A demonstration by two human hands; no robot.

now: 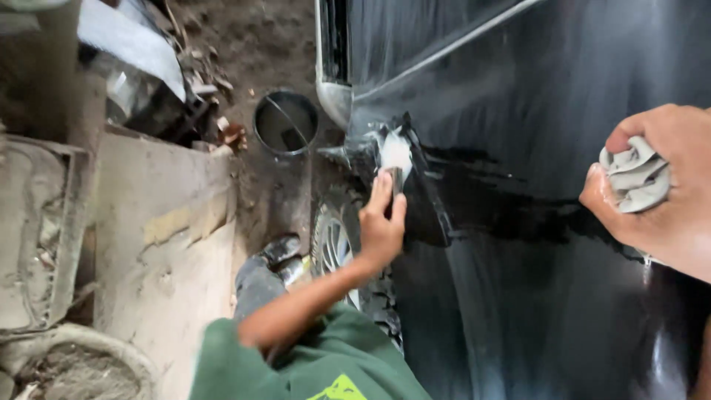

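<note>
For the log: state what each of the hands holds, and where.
Right hand clutches a bunched grey rag. Left hand presses a small dark pad's lower end.

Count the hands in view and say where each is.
2. The left hand presses a small dark pad against the wet black car panel above the wheel; the right hand at the right edge clutches a crumpled grey rag.

Person's own body only: both hands bare, no gloves, rings or watch visible. Left hand point(381, 226) joins a bare forearm, uncovered from the fingers back to above the elbow. There a dark green short-sleeved shirt point(318, 363) begins, with a bright yellow-green printed mark at its lower edge, partly cut off. Right hand point(659, 189) looks wet and glossy near the fingertips; wrist bare, no sleeve showing.
</note>
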